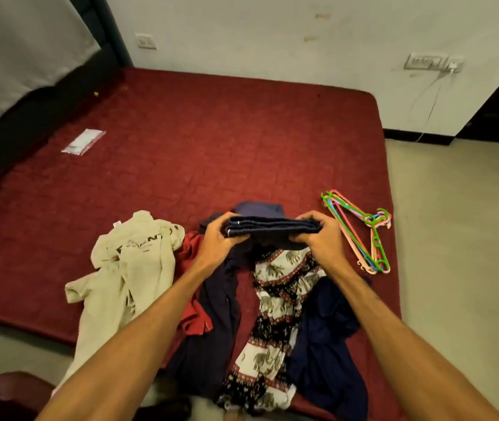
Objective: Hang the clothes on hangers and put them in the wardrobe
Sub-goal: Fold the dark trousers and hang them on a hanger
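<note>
A folded dark blue garment (pixel 272 227) is held up a little above the pile of clothes on the red mattress (pixel 211 141). My left hand (pixel 216 243) grips its left end and my right hand (pixel 318 238) grips its right end. Beneath lie elephant-print trousers (pixel 275 317), a beige T-shirt (pixel 129 268), a red garment (pixel 192 311), a dark navy piece (pixel 221 314) and another navy piece (pixel 327 344). A bunch of coloured plastic hangers (pixel 360 230) lies on the mattress to the right of my right hand.
A small clear plastic packet (pixel 82 141) lies on the mattress at the back left. A dark headboard with a grey pad (pixel 14 56) stands on the left. The white wall has sockets and a plugged charger cable (pixel 452 68). Beige floor (pixel 455 223) lies to the right.
</note>
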